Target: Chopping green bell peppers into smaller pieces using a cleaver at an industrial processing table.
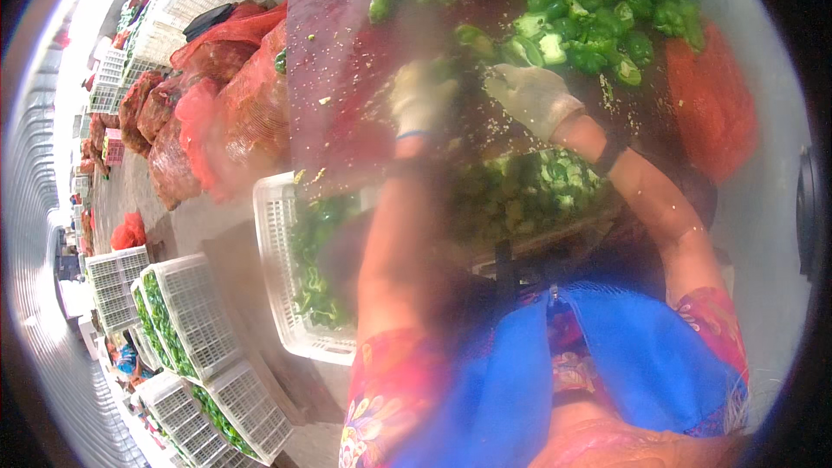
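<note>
Both my hands wear pale work gloves over a dark red table (338, 78) strewn with seeds. My left hand (420, 95) is blurred by motion at the table's middle; what it holds cannot be made out. My right hand (530, 95) rests at the near edge of a heap of green peppers (598, 9), fingers curled around a cut green pepper piece (520, 50). Below the table edge, cut pepper pieces (520, 195) fill a container between my forearms.
A white slatted crate (276, 243) with green pepper strips stands at the lower left of the table. More white crates (195, 312) with greens are stacked on the floor at left. Red mesh sacks (225, 95) pile up left of the table, another (711, 104) at right.
</note>
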The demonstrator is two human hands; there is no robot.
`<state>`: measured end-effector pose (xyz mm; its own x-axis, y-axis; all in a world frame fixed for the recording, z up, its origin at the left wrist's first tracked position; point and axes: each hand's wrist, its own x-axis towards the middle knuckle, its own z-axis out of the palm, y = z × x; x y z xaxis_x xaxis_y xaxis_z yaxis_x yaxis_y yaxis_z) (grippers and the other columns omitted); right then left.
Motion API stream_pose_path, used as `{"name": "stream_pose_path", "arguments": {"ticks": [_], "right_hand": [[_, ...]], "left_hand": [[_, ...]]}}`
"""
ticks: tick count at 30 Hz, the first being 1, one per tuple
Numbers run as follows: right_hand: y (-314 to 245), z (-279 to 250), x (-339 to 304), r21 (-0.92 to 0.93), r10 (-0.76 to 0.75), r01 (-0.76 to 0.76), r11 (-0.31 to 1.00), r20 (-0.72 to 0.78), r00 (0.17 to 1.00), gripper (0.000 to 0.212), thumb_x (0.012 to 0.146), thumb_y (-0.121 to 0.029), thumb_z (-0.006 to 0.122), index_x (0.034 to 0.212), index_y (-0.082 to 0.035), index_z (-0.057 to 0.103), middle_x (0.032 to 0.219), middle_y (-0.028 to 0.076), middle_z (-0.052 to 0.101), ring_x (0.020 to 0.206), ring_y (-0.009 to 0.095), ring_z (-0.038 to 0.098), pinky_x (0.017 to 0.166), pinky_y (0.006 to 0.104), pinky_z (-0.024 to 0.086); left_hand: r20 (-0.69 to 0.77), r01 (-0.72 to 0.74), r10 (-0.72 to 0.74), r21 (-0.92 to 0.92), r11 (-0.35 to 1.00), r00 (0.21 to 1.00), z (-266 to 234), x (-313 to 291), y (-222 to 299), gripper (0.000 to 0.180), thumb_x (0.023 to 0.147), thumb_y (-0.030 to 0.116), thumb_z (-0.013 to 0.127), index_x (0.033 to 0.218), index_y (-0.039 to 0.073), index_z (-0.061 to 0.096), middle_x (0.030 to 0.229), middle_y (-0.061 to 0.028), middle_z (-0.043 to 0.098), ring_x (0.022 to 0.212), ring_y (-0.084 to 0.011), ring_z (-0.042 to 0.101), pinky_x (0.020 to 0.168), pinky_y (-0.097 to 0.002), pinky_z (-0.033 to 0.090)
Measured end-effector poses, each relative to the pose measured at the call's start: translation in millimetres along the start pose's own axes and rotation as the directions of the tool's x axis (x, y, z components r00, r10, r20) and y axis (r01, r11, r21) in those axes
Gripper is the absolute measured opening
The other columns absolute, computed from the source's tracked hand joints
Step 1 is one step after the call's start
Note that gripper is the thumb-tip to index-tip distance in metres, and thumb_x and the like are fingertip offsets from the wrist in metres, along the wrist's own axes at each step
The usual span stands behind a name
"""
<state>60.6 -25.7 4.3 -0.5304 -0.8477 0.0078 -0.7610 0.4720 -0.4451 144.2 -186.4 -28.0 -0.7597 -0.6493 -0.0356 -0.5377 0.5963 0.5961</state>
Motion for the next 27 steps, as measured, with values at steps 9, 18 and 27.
{"name": "stream_pose_path", "arguments": {"ticks": [9, 18, 27], "right_hand": [[5.7, 10.5, 25.9, -0.276, -0.02, 0.09, 0.957, 0.248, 0.969, 0.035, 0.094, -0.03, 0.039, 0.105, -0.006, 0.062, 0.099, 0.018, 0.065, 0.097, 0.035, 0.06, 0.085, 0.0435, 0.046], [27.1, 23.1, 63.2, -0.178, -0.036, 0.121, 0.977, 0.418, 0.908, 0.033, 0.091, -0.029, 0.049, 0.1, -0.001, 0.064, 0.088, 0.018, 0.066, 0.089, 0.029, 0.063, 0.077, 0.0365, 0.05], [103.7, 23.5, 64.3, 0.603, 0.461, -0.551, 0.577, 0.317, 0.829, 0.04, 0.086, -0.036, 0.055, 0.104, 0.0, 0.056, 0.065, 0.013, 0.058, 0.044, 0.021, 0.054, 0.04, 0.0346, 0.043]], "left_hand": [[-0.249, -0.164, 0.204, 0.17, 0.972, 0.947, 40.1, 5.7, -20.0, 0.018, 0.077, 0.016, 0.061, 0.092, 0.006, 0.066, 0.087, -0.0152, 0.064, 0.082, -0.033, 0.062, 0.07, -0.0422, 0.051], [-0.034, -0.038, 0.028, -0.332, 0.942, 0.999, 27.7, -3.1, -31.3, 0.026, 0.076, 0.012, 0.065, 0.101, 0.003, 0.062, 0.102, -0.0138, 0.063, 0.096, -0.0257, 0.06, 0.087, -0.0352, 0.047], [-0.03, -0.157, 0.166, -0.517, 0.841, 0.986, 55.4, 62.1, -32.4, 0.024, 0.076, 0.012, 0.06, 0.099, 0.004, 0.065, 0.094, -0.0153, 0.066, 0.092, -0.0248, 0.062, 0.085, -0.0341, 0.049]]}}
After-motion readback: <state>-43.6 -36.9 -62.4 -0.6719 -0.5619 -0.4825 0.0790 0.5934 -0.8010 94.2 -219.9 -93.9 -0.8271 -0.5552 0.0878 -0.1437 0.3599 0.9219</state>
